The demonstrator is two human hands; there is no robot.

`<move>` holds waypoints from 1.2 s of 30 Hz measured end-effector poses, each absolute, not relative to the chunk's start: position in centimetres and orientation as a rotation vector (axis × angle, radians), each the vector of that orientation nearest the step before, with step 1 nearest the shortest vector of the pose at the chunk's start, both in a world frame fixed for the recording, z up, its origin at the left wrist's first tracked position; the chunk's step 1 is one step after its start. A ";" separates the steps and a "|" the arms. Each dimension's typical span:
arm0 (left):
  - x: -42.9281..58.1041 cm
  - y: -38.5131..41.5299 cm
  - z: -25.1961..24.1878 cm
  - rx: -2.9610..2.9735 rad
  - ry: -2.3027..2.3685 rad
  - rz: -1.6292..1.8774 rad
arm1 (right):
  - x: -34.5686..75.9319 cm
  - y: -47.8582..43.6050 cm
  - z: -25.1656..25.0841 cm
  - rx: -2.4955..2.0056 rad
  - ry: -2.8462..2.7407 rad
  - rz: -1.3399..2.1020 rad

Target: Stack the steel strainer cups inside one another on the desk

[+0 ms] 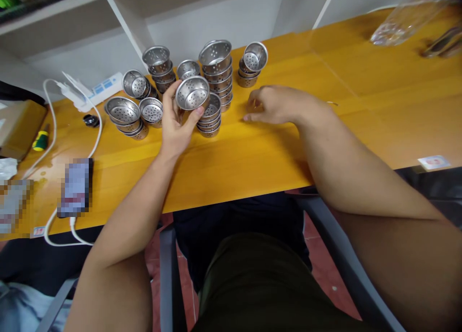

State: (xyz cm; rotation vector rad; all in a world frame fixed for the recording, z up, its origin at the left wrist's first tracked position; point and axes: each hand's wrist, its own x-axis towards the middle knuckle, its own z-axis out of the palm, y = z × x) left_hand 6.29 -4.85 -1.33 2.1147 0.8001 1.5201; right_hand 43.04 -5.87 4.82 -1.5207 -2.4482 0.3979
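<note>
The left forearm (pixel 139 202) slants up toward one o'clock, its grip (pixel 179 128) curled firmly, thumb opposing fingers. The right forearm (pixel 346 154) reaches toward ten, wrist bending so its grip (pixel 271 103) points to nine, fingers loosely curved, thumb apart.

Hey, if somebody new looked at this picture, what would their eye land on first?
Probably the perforated metal cup that the left hand grips, amid the shiny stacks left of the picture's middle. Next would likely be the tall stack of similar cups, toward the back of the orange-brown table. The right hand, fingers bent just right of the stacks, may come after that.
</note>
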 end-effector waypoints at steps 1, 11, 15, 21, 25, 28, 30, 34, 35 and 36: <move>6.4 -4.9 -1.4 2.144 0.829 1.481 | 42.7 -6.1 4.8 -1.452 -2.360 0.341; 7.9 -6.6 0.1 2.163 1.020 1.298 | 35.2 -10.5 5.7 -0.763 -2.009 0.523; 7.8 -6.7 0.1 2.152 1.014 1.295 | 34.8 -9.3 4.0 -0.742 -1.977 0.542; 8.0 -7.3 0.6 2.104 1.022 1.283 | 34.5 -9.3 4.0 -0.724 -1.975 0.536; 7.8 -7.4 0.8 2.123 0.996 1.275 | 34.3 -9.6 4.2 -0.717 -2.006 0.539; 7.6 -7.1 0.7 2.133 0.972 1.273 | 34.1 -9.5 4.0 -0.702 -2.017 0.540; 7.7 -7.0 0.7 2.125 0.987 1.270 | 34.1 -9.4 4.1 -0.714 -2.014 0.544; 7.8 -7.1 1.1 2.120 1.002 1.301 | 34.1 -9.7 4.5 -0.724 -2.014 0.567; 7.8 -7.2 1.2 2.128 1.003 1.305 | 34.1 -9.8 4.7 -0.722 -2.014 0.577; 7.8 -7.2 1.2 2.133 1.003 1.311 | 34.1 -9.8 4.8 -0.721 -2.014 0.589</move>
